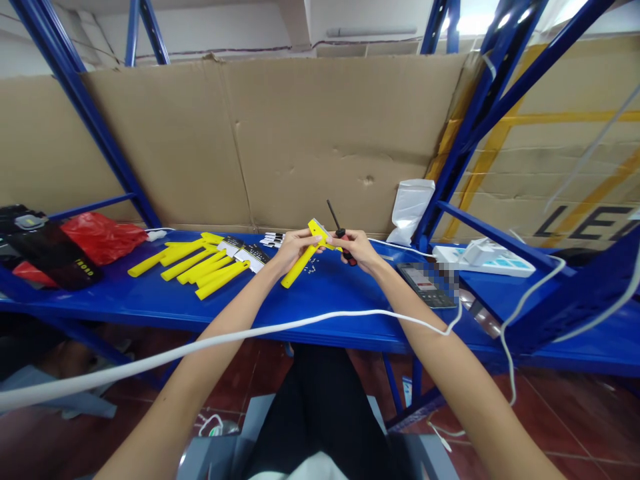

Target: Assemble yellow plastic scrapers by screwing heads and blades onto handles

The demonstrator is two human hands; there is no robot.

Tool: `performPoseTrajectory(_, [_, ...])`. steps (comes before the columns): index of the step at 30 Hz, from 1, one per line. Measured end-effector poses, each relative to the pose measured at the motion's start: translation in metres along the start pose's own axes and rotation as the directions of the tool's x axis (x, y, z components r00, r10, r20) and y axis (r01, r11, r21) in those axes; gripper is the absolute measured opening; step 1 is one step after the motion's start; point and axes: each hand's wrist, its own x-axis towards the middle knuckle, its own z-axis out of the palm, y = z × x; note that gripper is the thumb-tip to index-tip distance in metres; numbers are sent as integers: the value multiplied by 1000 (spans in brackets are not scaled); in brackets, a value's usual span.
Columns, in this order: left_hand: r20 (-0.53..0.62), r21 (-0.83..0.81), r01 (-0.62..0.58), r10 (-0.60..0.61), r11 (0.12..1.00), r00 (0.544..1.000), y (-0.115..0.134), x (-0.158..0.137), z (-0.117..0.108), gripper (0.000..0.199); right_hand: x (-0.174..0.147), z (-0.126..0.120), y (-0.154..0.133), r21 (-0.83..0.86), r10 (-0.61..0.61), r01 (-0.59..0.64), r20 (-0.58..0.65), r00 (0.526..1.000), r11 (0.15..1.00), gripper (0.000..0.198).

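Note:
My left hand (pixel 294 249) is closed around a yellow T-shaped scraper (pixel 299 268), near where its handle meets the head. The handle slants down toward the table's front edge. A screwdriver (pixel 334 215) with a red and black handle is in my right hand (pixel 363 249), its shaft pointing up and away from the scraper. The fingers of my right hand are also close to the scraper's head; whether they touch it I cannot tell. Small metal screws (pixel 311 268) lie scattered below the hands. Several more yellow scrapers (pixel 187 263) lie in a group to the left.
Black-and-white cards (pixel 253 257) lie beside the scraper group, and small white-and-black pieces (pixel 273 239) behind my left hand. A phone (pixel 425 283) and a white power strip (pixel 485 260) are at right. A white cable (pixel 300 321) crosses in front. Cardboard (pixel 325 133) backs the blue table (pixel 150 300).

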Motion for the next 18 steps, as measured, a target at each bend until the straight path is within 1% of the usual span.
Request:
performPoseTrajectory(5, [4,112,54,-55,992,998,-3,1,-2,44,3,1,7,-13,-34,33,-54,998,999,64])
performPoseTrajectory(10, [5,311,120,-128,943,992,3,0,-7,49,7,1,12,-33,-2,-1,-99,995,999,61])
performPoseTrajectory(14, [47,432,38,-64,901,997,8,-3,-7,50,7,2,12,-44,17,-22,-108,994,999,62])
performPoseTrajectory(18, [62,452,-18,-11,892,998,9,-5,-4,48,7,2,13,-59,38,-45,-112,993,997,65])
